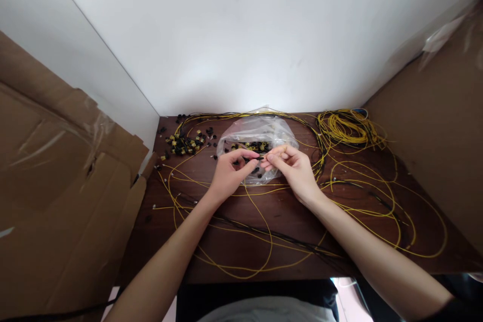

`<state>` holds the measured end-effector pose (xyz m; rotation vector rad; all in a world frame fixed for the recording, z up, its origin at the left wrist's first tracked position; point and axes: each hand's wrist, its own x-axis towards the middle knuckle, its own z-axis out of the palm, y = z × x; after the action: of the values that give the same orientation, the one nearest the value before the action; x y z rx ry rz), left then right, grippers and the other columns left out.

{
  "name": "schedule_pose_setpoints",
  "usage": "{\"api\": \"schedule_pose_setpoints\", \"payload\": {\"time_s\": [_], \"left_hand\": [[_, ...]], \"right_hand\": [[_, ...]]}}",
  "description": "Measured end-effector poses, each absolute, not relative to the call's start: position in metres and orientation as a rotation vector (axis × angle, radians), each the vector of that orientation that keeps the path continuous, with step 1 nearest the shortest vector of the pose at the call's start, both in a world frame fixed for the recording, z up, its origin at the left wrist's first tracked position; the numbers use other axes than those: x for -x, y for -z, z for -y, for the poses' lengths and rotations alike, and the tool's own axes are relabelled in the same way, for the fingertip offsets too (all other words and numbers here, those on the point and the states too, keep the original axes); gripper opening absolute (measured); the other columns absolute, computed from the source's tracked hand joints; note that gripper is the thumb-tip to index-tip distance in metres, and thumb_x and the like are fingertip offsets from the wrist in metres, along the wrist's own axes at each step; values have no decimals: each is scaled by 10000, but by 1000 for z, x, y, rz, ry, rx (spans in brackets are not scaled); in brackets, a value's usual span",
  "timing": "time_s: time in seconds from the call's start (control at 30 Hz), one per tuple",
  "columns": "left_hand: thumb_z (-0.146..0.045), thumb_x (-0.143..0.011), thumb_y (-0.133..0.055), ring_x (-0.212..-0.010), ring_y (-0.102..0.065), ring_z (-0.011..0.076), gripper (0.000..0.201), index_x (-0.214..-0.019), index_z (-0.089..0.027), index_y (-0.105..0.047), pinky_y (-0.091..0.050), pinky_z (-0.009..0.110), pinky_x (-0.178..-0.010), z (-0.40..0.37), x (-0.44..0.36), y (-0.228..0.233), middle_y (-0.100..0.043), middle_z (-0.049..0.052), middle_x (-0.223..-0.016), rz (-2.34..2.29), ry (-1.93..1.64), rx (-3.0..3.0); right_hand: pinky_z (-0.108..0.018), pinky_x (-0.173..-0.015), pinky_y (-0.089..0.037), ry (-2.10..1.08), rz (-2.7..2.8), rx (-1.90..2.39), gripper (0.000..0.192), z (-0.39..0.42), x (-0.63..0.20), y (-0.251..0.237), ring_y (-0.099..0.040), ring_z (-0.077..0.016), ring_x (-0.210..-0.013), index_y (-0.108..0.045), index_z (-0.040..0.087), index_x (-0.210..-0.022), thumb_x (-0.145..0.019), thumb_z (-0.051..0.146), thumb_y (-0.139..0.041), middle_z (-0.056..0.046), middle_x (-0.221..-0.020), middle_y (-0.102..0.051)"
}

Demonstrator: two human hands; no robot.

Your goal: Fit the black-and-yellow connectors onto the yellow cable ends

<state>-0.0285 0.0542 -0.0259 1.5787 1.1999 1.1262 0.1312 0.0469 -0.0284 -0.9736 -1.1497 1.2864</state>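
- Dark wooden table (287, 211).
- Clear plastic bag (260, 136) at centre, toward 12 o'clock.
- Pile of black-and-yellow connectors (184, 143) at 10 o'clock.
- Coil of yellow cable (345, 128) at 2 o'clock.
- Loose yellow cables (377, 211) looping from 3 to 6 o'clock.

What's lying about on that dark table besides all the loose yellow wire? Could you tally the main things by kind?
Clear plastic bag: 1
Coiled bundle of yellow wire: 1
Heap of small black and yellow parts: 1
Hands at work: 2, the left hand and right hand, pinching a small black part between them
Total: 6
The loose wires are too tangled to count.
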Motion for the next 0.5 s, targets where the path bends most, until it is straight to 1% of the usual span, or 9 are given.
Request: {"api": "schedule_pose_setpoints", "payload": {"time_s": [0.2, 0.4, 0.5], "left_hand": [[-211, -731, -640, -572, -488, 89, 142, -838, -144, -704, -413, 219, -546, -53, 28, 25, -687, 48, -780, -1196, -1130, -1575], [-228, -730, -647, -548, -470, 82, 148, -840, -148, -704, -392, 213, -524, -53, 28, 26, -677, 39, -755, -1193, -1133, -1564], [-234, -728, -651, -537, -459, 82, 155, -842, -144, -705, -378, 212, -508, -54, 29, 27, -661, 34, -720, -1187, -1129, -1559]], "right_hand": [[-295, -607, -567, -1319, 1092, 929, 258, -48, -131, 29, -664, -144, -632, -545, 181, -763, -718, 385, -696, -12, -703, -670], [-282, -628, -555, -1316, 1121, 961, 262, -47, -131, 28, -655, -138, -634, -607, 177, -826, -685, 362, -728, 0, -668, -661], [-271, -627, -543, -1298, 1175, 975, 223, -47, -132, 28, -636, -124, -617, -638, 188, -797, -669, 339, -740, 5, -661, -662]]}}
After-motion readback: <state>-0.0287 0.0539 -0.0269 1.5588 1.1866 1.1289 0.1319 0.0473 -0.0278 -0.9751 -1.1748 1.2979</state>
